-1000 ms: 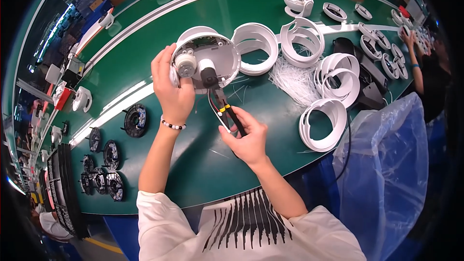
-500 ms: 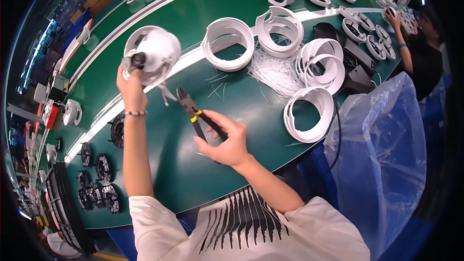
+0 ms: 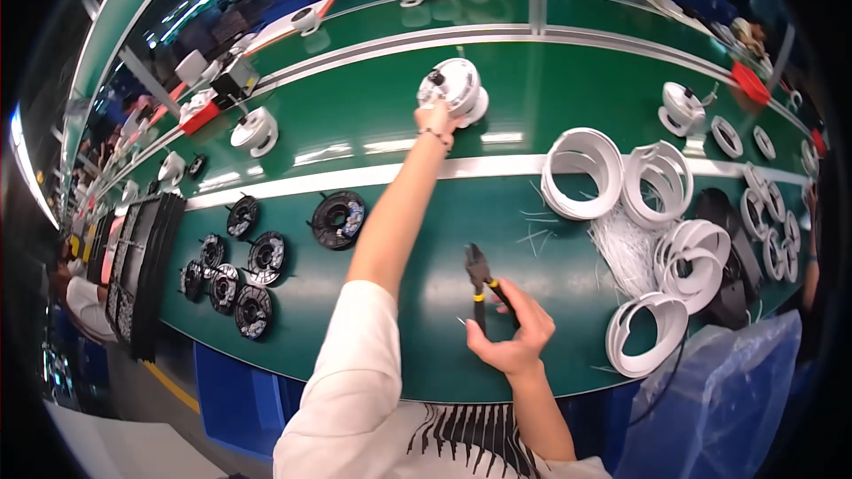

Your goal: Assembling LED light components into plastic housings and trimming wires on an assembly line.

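My left hand (image 3: 437,117) reaches far forward over the green belt, its fingers closed on a white round lamp-like housing (image 3: 457,87) with a black knob. The housing appears to rest on the belt, slightly blurred. Nearer to me, my right hand (image 3: 519,328) grips a pair of diagonal cutters (image 3: 477,268) with black and yellow handles. Their jaws point away from me above the green table (image 3: 408,319). To the left of my left forearm lies a black round part (image 3: 337,219) with wiring in it.
Several black round parts (image 3: 266,257) lie at left, beside black trays (image 3: 142,266). White rings (image 3: 581,175) stand at right around a heap of cut cable ties (image 3: 626,253). A clear plastic bag (image 3: 719,408) hangs at the right edge. Other white housings (image 3: 255,131) sit on the belt.
My left hand has carried the white housing forward from above the table's edge onto the belt. The view has swung left. My right hand still holds the cutters low over the table.
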The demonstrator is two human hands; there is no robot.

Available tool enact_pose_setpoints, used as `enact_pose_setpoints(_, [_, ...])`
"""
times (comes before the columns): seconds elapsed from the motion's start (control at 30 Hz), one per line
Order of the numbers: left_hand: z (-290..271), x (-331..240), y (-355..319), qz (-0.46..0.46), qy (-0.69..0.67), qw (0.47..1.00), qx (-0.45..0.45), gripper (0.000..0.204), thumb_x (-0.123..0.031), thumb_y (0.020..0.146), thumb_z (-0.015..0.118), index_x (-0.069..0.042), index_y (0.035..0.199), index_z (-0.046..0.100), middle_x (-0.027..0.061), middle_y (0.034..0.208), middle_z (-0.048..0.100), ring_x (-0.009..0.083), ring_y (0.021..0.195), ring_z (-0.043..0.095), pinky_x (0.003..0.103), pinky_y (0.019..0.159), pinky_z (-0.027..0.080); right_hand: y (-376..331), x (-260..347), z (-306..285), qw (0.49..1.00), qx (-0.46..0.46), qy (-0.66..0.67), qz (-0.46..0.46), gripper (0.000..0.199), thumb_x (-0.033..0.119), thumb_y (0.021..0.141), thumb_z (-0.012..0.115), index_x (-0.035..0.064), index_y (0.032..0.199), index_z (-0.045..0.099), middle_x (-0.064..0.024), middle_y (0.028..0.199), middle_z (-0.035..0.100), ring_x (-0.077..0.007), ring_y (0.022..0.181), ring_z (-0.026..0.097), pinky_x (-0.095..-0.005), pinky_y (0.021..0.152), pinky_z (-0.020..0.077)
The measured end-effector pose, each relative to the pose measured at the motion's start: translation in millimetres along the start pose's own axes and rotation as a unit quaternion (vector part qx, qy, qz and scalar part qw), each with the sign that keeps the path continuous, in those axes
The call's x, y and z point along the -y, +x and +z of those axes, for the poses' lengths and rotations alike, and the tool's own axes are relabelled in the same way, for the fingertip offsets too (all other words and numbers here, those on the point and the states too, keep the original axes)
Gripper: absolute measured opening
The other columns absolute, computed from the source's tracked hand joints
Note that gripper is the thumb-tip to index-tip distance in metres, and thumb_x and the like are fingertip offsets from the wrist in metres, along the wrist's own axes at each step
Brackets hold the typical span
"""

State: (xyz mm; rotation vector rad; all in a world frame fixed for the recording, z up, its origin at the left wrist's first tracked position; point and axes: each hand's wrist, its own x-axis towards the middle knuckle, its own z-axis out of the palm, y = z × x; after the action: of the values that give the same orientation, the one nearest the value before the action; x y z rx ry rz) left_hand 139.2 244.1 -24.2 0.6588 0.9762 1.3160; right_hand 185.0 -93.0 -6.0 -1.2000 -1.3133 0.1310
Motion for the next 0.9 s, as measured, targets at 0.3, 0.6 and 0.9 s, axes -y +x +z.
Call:
enact_pose_setpoints(0.3, [-49,-18,-129,0.241,0.402,0.851,0.238,0.043,-0.011,0.078,0.059,-0.002,0.118,0.045,0.0149,0.117,0.048,0.0221,0.108,0.048,0.029,0.085,0.043,4,-6,-9,0.961,-0.141,0.198,0.132,0.06,0.011,0.052,0.07,-0.0133,0.104,0.051,-0.0155,0.086,0.06,-0.0166,0.07,0.059,-0.027,0.065,0.0485])
enact_pose_setpoints(0.6, [-106,-34,-247,0.233,0.603,0.571,0.506,0.029,-0.018,0.06,0.073,-0.008,0.081,0.056,0.0042,0.092,0.052,0.0224,0.084,0.049,0.033,0.077,0.036,-14,-23,-41,0.934,-0.183,0.291,0.092,0.068,0.02,0.063,0.068,-0.0129,0.115,0.037,-0.0234,0.102,0.054,-0.023,0.082,0.057,-0.03,0.066,0.048])
enact_pose_setpoints(0.9, [-27,53,-211,0.405,0.509,0.641,0.407,0.016,-0.01,0.064,0.069,-0.007,0.07,0.054,0.0049,0.082,0.051,0.024,0.077,0.048,0.033,0.067,0.038,-43,-9,-53,0.972,-0.091,0.18,0.119,0.057,0.015,0.049,0.071,-0.0096,0.098,0.053,-0.016,0.082,0.061,-0.021,0.069,0.06,-0.0266,0.065,0.0485])
